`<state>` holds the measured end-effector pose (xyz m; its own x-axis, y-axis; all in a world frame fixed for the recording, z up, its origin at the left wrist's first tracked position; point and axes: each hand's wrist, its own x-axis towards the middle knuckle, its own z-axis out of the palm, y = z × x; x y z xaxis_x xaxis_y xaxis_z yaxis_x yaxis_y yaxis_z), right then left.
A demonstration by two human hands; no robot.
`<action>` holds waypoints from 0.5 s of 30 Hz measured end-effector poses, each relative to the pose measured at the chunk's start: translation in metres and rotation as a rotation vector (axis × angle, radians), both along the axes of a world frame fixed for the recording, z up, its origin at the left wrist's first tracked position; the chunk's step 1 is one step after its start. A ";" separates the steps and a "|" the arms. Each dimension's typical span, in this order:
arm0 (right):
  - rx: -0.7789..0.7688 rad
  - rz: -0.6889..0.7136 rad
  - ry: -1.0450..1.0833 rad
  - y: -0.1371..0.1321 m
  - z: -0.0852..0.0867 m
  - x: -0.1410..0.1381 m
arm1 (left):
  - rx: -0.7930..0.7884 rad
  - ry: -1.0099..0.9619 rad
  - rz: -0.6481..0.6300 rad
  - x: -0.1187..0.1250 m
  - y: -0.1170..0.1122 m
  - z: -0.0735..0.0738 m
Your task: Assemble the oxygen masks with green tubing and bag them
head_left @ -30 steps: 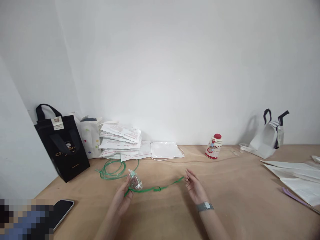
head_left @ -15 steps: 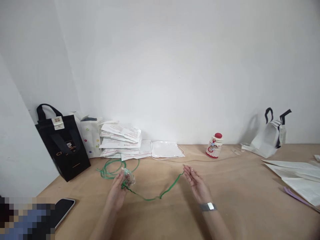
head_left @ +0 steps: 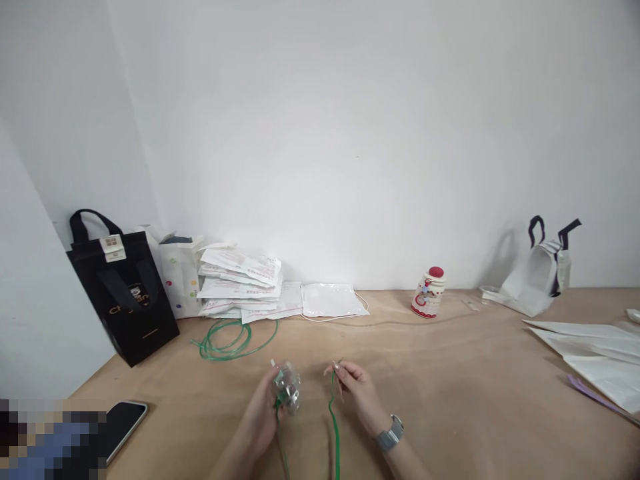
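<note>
A clear plastic oxygen mask [head_left: 289,388] is in my left hand [head_left: 263,407], whose fingers are closed round its near side. From the mask hangs a green elastic strap [head_left: 335,427], dipping out of view at the bottom. My right hand [head_left: 357,387] pinches the strap's other end between thumb and fingertips, a short way right of the mask. Behind my left hand a coil of green tubing [head_left: 225,340] lies on the wooden table [head_left: 460,393], apart from the mask.
At the back left stand a black bag [head_left: 133,300], a dotted white bag [head_left: 181,277] and stacked white packets [head_left: 243,287]. A white pouch [head_left: 333,300], a red-topped bottle [head_left: 429,293] and a white bag [head_left: 533,280] line the wall. Paper sheets [head_left: 595,360] lie right, a phone [head_left: 125,427] left.
Both hands have come closer together and nearer to me; the left moved right with the mask, the right moved left with the strap end. The strap, stretched sideways before, now hangs down.
</note>
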<state>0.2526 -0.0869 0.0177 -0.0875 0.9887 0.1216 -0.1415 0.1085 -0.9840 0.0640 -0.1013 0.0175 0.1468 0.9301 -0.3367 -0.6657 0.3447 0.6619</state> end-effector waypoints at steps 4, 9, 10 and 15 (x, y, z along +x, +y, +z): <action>0.025 0.000 -0.108 -0.001 -0.005 -0.008 | 0.072 -0.098 -0.027 0.001 0.004 0.000; -0.056 0.154 -0.229 -0.006 -0.011 -0.024 | 0.102 -0.079 -0.062 0.005 0.005 -0.005; -0.048 0.156 -0.247 -0.007 -0.011 -0.026 | 0.104 -0.065 -0.064 0.006 0.005 -0.006; 0.071 0.073 -0.383 -0.013 -0.009 -0.031 | 0.099 0.083 -0.065 0.008 0.000 -0.005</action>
